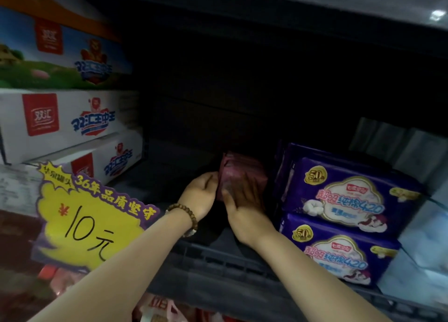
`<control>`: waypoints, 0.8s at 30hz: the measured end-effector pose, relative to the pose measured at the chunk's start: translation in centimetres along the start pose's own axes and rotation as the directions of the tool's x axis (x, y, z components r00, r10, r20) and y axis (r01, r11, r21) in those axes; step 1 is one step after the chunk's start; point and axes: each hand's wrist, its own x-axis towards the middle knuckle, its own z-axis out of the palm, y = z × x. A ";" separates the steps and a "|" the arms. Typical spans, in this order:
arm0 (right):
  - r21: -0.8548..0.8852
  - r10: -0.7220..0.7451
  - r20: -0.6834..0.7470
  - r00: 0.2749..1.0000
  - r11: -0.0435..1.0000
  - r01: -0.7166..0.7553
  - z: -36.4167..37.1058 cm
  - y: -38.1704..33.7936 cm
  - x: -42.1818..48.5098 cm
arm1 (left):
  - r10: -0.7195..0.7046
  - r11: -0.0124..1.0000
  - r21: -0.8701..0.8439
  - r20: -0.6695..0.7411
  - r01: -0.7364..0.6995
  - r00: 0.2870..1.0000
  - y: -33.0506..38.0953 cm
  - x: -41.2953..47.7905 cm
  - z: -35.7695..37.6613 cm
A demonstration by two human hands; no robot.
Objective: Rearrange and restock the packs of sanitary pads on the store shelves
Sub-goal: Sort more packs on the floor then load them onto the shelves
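Dim shelf recess, blurred, wide-angle edge warp.

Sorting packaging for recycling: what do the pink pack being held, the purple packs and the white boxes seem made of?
Pink pack: probably soft plastic film; faint sheen, creased corners. Purple packs: glossy plastic film; light glints, puffy rounded edges. White boxes: seemingly printed cardboard; flat faces, straight folded edges.
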 end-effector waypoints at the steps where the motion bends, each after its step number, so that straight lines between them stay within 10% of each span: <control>1: 0.004 -0.021 -0.005 1.000 1.000 0.021 -0.3 -0.4 -0.9 | 0.015 0.999 0.047 0.020 -0.016 1.000 0.4 -0.7 -0.3; 6: -0.260 -0.167 0.000 0.986 0.952 0.161 -2.1 -1.3 -8.2 | 0.057 0.934 0.343 0.138 -0.102 0.989 1.9 -7.0 -3.0; 16: -0.010 -0.237 0.112 0.965 0.971 0.240 5.1 -0.2 -23.2 | 0.020 0.799 0.588 0.180 -0.124 0.983 -4.1 -24.6 -4.9; 24: 0.316 0.261 0.514 0.817 0.828 -0.463 22.1 5.8 -27.2 | -0.628 0.712 0.530 0.187 0.461 0.756 -19.2 -30.9 -1.0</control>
